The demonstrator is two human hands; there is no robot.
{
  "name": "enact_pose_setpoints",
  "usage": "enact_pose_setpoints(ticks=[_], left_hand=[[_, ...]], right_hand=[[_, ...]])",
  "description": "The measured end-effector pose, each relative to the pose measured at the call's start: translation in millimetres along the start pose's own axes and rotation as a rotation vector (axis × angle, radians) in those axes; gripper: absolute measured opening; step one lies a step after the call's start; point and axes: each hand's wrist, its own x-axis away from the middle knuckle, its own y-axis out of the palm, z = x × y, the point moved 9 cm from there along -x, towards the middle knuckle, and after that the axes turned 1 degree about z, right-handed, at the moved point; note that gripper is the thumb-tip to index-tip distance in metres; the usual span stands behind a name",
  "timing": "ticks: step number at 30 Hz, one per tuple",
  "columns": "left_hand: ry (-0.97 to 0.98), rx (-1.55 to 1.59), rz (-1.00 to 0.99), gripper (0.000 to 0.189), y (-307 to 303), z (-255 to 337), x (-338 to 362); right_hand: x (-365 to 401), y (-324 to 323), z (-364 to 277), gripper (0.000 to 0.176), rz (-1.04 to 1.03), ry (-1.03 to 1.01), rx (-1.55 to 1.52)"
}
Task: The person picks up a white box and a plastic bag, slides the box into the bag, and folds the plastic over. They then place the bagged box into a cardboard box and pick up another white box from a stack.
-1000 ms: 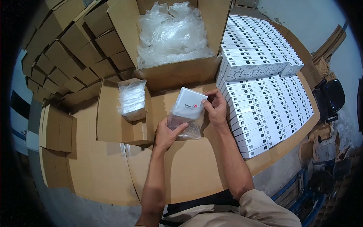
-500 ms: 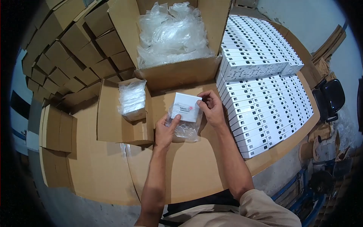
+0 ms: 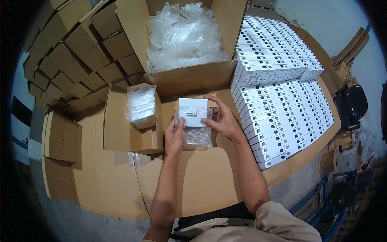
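A small white box (image 3: 193, 105) with a red logo and dark print is partly inside a clear plastic bag (image 3: 197, 137); its upper end sticks out of the plastic. My left hand (image 3: 174, 137) grips the box and bag at the left edge, thumb on the front. On the right edge, my right hand (image 3: 222, 121) pinches the bag and box with its thumb in front, its index finger bent near the upper corner. The loose part of the bag hangs crumpled below the box.
An open carton (image 3: 133, 139) at left holds a row of plastic-wrapped boxes (image 3: 141, 105). Behind stands a large carton (image 3: 189, 78) full of clear bags (image 3: 185, 38). White boxes (image 3: 282, 117) are stacked at right. Brown cartons (image 3: 76, 44) are piled at back left.
The white box has turned upright to face me and shifted slightly left. My right hand has slid from its upper corner down its right edge, and the plastic covers its lower part.
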Motion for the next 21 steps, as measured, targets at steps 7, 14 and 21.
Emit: enact_pose_setpoints(ticks=[7,14,21], left_hand=[[0.062,-0.024,0.025,0.043,-3.1,0.9,-1.2],[0.117,-0.101,0.01,0.049,-1.3,3.3,-3.2],[0.168,-0.293,-0.002,0.049,0.5,14.2,0.4]], right_hand=[[-3.9,-6.3,0.5,0.046,0.047,-0.163,0.095],[-4.0,-13.7,3.6,0.019,0.095,-0.196,0.101],[0.2,-17.6,-0.3,0.014,0.124,-0.144,0.054]])
